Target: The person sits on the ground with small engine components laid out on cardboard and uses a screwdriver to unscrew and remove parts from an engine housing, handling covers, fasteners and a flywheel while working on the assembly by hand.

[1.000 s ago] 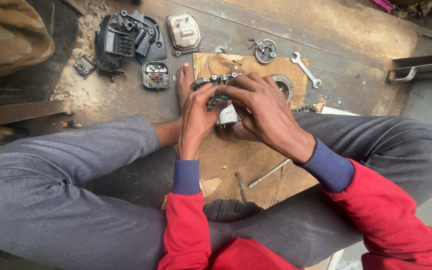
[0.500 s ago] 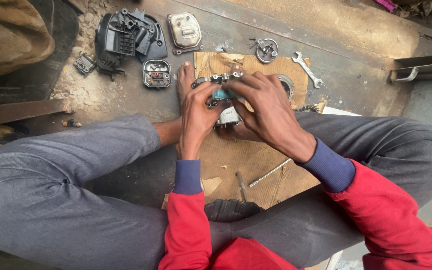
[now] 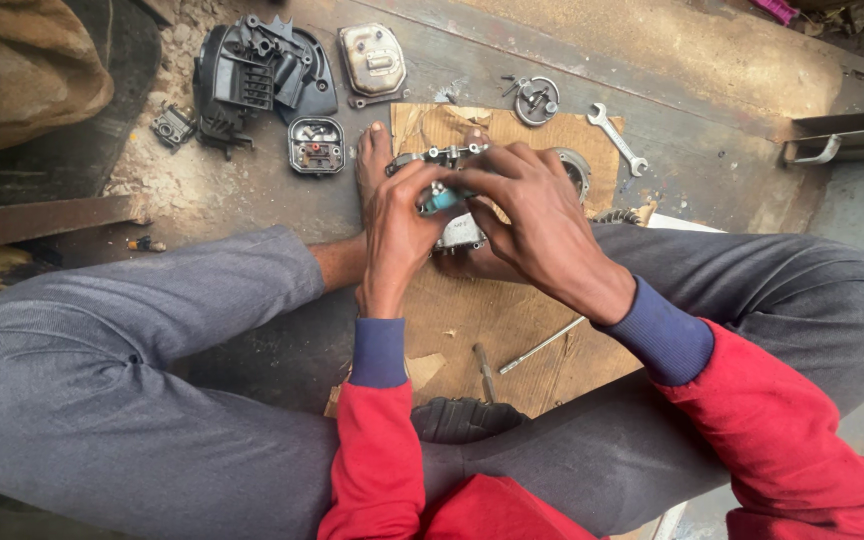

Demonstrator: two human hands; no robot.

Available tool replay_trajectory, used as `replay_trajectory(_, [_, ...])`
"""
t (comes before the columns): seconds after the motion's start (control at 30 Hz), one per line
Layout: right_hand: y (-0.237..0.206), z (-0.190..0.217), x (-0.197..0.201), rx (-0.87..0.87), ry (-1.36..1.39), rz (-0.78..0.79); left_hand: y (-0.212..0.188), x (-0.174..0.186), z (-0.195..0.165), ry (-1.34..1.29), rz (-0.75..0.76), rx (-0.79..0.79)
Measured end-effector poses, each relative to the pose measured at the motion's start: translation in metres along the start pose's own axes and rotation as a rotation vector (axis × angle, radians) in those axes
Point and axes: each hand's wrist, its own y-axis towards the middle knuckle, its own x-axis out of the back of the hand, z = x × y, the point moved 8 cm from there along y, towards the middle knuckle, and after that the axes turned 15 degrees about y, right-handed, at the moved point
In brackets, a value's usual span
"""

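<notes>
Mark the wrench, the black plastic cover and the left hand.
wrench [image 3: 613, 137], head view, mid-shank.
black plastic cover [image 3: 262, 70], head view, ribbed centre.
left hand [image 3: 397, 225], head view, back of hand.

Two hands, left [image 3: 397, 230] and right [image 3: 537, 215], share one small metal part [image 3: 442, 157] at the centre. One cardboard sheet [image 3: 472, 320] lies under them. At eleven o'clock sits one black plastic housing [image 3: 252, 70], with one silver cover [image 3: 372, 58] at twelve. Two small blocks, one [image 3: 315, 145] beside the cardboard and one [image 3: 174, 125] at ten o'clock. One round fitting [image 3: 535, 100] and one spanner [image 3: 615, 138] at one o'clock. Two rods, possibly tools, at six o'clock: one dark [image 3: 485, 372], one pale [image 3: 540, 345].
</notes>
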Motion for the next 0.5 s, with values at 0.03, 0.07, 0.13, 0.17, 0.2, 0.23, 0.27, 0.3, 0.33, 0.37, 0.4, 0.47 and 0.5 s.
replay_trajectory(0.03, [0.0,0.004,0.001,0.057,-0.006,-0.019,-0.001,0.007,-0.012,0.127,-0.067,-0.177])
replay_trajectory(0.07, [-0.001,0.008,0.003,0.113,-0.013,-0.039,-0.005,0.009,-0.025,0.254,-0.128,-0.357])
replay_trajectory(0.13, [-0.003,0.015,0.009,0.208,0.059,-0.109,-0.006,0.011,-0.024,0.286,-0.168,-0.344])
replay_trajectory(0.17, [-0.004,0.019,0.012,0.254,0.094,-0.145,-0.006,0.011,-0.024,0.302,-0.186,-0.338])
replay_trajectory(0.2, [-0.004,0.016,0.013,0.22,0.098,-0.163,-0.006,0.011,-0.024,0.292,-0.205,-0.319])
replay_trajectory(0.23, [-0.004,0.014,0.015,0.185,0.103,-0.178,-0.006,0.01,-0.024,0.282,-0.225,-0.297])
replay_trajectory(0.27, [-0.003,0.012,0.015,0.152,0.111,-0.193,-0.006,0.011,-0.023,0.276,-0.244,-0.274])
replay_trajectory(0.3, [-0.002,0.004,0.011,0.053,0.106,-0.146,-0.006,0.009,-0.022,0.275,-0.22,-0.253])
replay_trajectory(0.33, [-0.001,-0.003,0.007,-0.044,0.098,-0.099,-0.005,0.007,-0.021,0.272,-0.197,-0.234])
replay_trajectory(0.37, [-0.001,-0.011,0.003,-0.142,0.088,-0.051,-0.004,0.006,-0.02,0.266,-0.174,-0.216])
replay_trajectory(0.4, [-0.001,-0.008,0.001,-0.105,0.084,-0.033,-0.003,0.003,-0.015,0.176,-0.106,-0.162])
replay_trajectory(0.47, [0.0,-0.003,-0.001,-0.031,0.077,0.008,-0.001,-0.002,-0.004,-0.004,0.03,-0.05])
replay_trajectory(0.5, [0.0,0.001,0.001,0.032,0.048,-0.006,-0.002,0.003,-0.011,0.091,-0.024,-0.152])
